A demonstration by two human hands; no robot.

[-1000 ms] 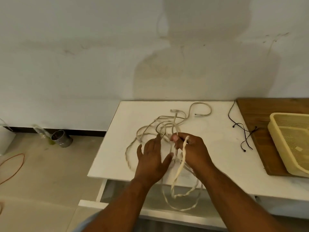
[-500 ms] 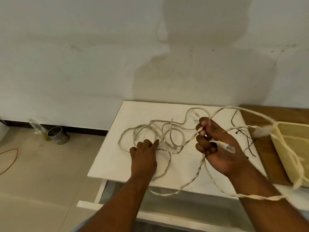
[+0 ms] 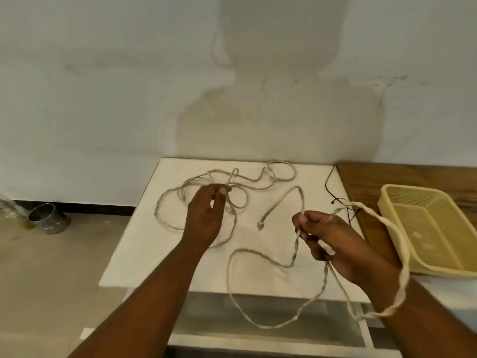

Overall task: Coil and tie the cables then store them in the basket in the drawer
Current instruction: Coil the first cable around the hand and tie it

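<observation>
left hand (image 3: 205, 218): a strand of the beige braided cable (image 3: 258, 186) is being pinched over the white surface (image 3: 144, 244).
right hand (image 3: 333, 241): clenched; cable loops are being held, slack hanging past the surface edge.
basket (image 3: 438, 228): lying on the wooden board (image 3: 361, 182), right of the hands.

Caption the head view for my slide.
Both hands untangling a beige cable on the white table.

Head camera looks forward-down (wide-angle, near) over the table (image 3: 144, 244).

a metal can (image 3: 49, 218) lies tipped on the floor (image 3: 51, 267) by the white wall (image 3: 103, 86).
</observation>
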